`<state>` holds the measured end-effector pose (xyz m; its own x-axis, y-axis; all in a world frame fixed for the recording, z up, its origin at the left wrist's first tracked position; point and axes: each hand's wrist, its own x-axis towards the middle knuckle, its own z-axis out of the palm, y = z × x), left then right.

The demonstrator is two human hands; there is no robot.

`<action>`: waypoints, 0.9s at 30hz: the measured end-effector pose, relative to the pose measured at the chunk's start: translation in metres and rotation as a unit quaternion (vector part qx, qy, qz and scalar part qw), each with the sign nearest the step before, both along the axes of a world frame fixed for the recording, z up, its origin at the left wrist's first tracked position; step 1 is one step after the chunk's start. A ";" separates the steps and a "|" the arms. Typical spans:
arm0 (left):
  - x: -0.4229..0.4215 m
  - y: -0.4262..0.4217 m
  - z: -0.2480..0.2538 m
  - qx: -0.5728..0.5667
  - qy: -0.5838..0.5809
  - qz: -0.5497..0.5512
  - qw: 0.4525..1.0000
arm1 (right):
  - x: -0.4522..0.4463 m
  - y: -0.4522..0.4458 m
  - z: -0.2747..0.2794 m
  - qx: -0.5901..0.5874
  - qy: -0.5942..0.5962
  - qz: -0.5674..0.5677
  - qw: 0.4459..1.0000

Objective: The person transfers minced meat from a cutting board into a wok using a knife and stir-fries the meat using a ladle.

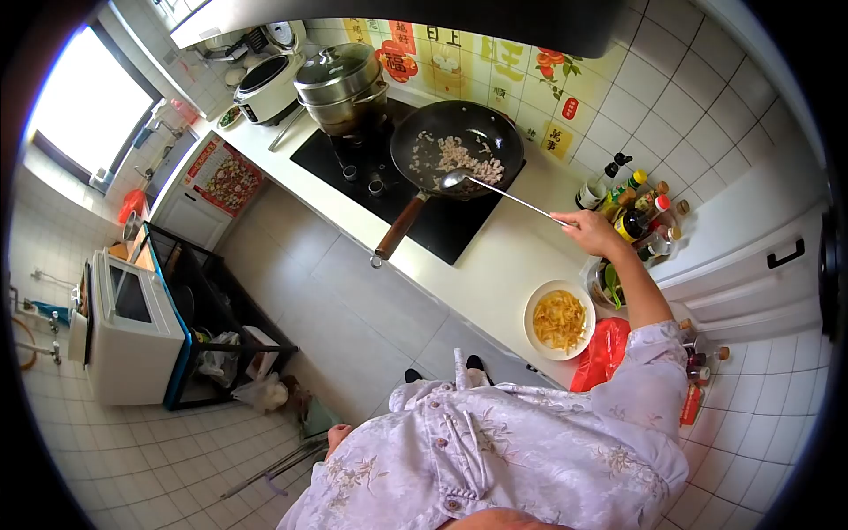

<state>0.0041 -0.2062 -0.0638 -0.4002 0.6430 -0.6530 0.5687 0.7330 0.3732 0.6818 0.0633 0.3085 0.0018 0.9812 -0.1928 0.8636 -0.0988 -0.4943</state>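
Observation:
My right hand point(590, 232) is closed around the end of a long metal ladle point(517, 199). The ladle's bowl rests in a black wok point(411, 132) among small pieces of pale pinkish meat point(459, 155). The wok sits on a black cooktop point(459, 231), its wooden handle point(402, 228) pointing toward me. My left hand point(337, 437) hangs low beside my body, away from the counter; only a small part shows, and its fingers are mostly hidden. Below my right forearm, a white plate point(533, 331) holds yellow-orange strips point(561, 320).
A steamer pot point(340, 84) and a rice cooker point(265, 88) stand left of the wok. Several seasoning bottles point(632, 221) line the wall at right. A red plastic bag point(603, 353) lies beside the plate. A white microwave point(132, 327) tops a black rack at left.

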 end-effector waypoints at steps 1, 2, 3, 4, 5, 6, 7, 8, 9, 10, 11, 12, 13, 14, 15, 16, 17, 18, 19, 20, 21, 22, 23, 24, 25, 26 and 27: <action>0.001 -0.001 0.003 -0.009 -0.002 0.003 1.000 | -0.002 0.005 -0.010 0.023 0.007 0.022 0.999; 0.002 -0.002 0.008 -0.018 -0.005 0.007 1.000 | -0.006 0.011 -0.019 0.047 0.014 0.045 0.998; 0.002 -0.001 0.007 -0.016 -0.004 0.007 1.000 | -0.011 0.018 -0.026 0.048 0.015 0.045 0.998; 0.003 0.002 0.004 -0.021 0.016 0.017 1.000 | -0.016 0.028 -0.032 0.060 0.036 0.021 0.997; 0.005 0.003 0.003 -0.027 0.034 0.027 0.999 | -0.021 0.039 -0.038 0.070 0.057 -0.001 0.996; 0.008 0.003 0.006 -0.026 0.035 0.030 0.999 | -0.027 0.052 -0.046 0.071 0.058 0.002 0.996; 0.009 0.002 0.010 -0.018 0.035 0.017 0.999 | -0.034 0.064 -0.054 0.069 0.103 -0.027 0.992; 0.010 0.002 0.014 -0.009 0.035 0.003 0.999 | -0.042 0.073 -0.058 0.069 0.125 -0.042 0.989; 0.012 0.004 0.014 -0.008 0.036 0.004 0.999 | -0.051 0.083 -0.060 0.069 0.148 -0.057 0.985; 0.014 0.004 0.015 -0.015 0.047 0.005 0.999 | -0.060 0.090 -0.063 0.035 0.202 -0.106 0.973; 0.013 0.004 0.015 -0.023 0.059 0.007 0.998 | -0.070 0.097 -0.064 0.002 0.255 -0.153 0.955; 0.012 0.002 0.014 -0.023 0.059 0.009 0.998 | -0.078 0.101 -0.064 -0.020 0.272 -0.177 0.946; 0.011 0.000 0.014 -0.027 0.042 0.018 0.999 | -0.083 0.100 -0.063 -0.022 0.272 -0.175 0.946; 0.009 -0.002 0.012 -0.032 0.025 0.027 0.999 | -0.088 0.095 -0.062 -0.019 0.243 -0.160 0.957; 0.004 -0.008 0.003 -0.032 0.025 0.030 0.999 | -0.093 0.089 -0.059 -0.017 0.213 -0.145 0.966; -0.001 -0.016 -0.009 -0.024 0.045 0.008 0.999 | -0.094 0.077 -0.055 -0.037 0.198 -0.136 0.970; -0.005 -0.021 -0.013 -0.017 0.066 -0.015 0.998 | -0.086 0.069 -0.058 -0.040 0.199 -0.136 0.970; -0.005 -0.024 -0.011 -0.017 0.065 -0.014 0.998 | -0.072 0.062 -0.060 -0.020 0.168 -0.093 0.981; -0.004 -0.028 -0.010 -0.003 0.044 -0.007 0.999 | -0.063 0.060 -0.061 0.000 0.135 -0.050 0.990; -0.004 -0.034 -0.007 0.008 0.025 -0.001 1.000 | -0.062 0.060 -0.062 -0.003 0.134 -0.051 0.990; -0.005 -0.036 -0.005 0.006 0.025 -0.002 1.000 | -0.060 0.064 -0.062 0.009 0.127 -0.066 0.990; -0.005 -0.034 -0.005 0.000 0.017 -0.004 1.000 | -0.058 0.072 -0.061 0.023 0.120 -0.079 0.989; -0.005 -0.030 -0.004 -0.005 0.009 -0.006 1.000 | -0.056 0.079 -0.061 0.037 0.113 -0.092 0.989; -0.001 -0.025 0.002 -0.018 0.021 -0.001 1.000 | -0.061 0.086 -0.062 0.040 0.132 -0.113 0.984; 0.004 -0.017 0.007 -0.017 0.021 -0.002 1.000 | -0.066 0.091 -0.064 0.040 0.132 -0.114 0.984; 0.006 -0.011 0.009 -0.017 0.046 -0.012 0.999 | -0.071 0.096 -0.065 0.015 0.181 -0.137 0.974; 0.007 -0.004 0.011 -0.017 0.072 -0.022 0.997 | -0.078 0.099 -0.066 -0.011 0.230 -0.160 0.960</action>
<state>0.0109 -0.2101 -0.0523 -0.4630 0.6412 -0.6119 0.6471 0.7163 0.2610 0.6041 0.1618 0.2427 0.2128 0.9403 -0.2655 0.4782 -0.3372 -0.8110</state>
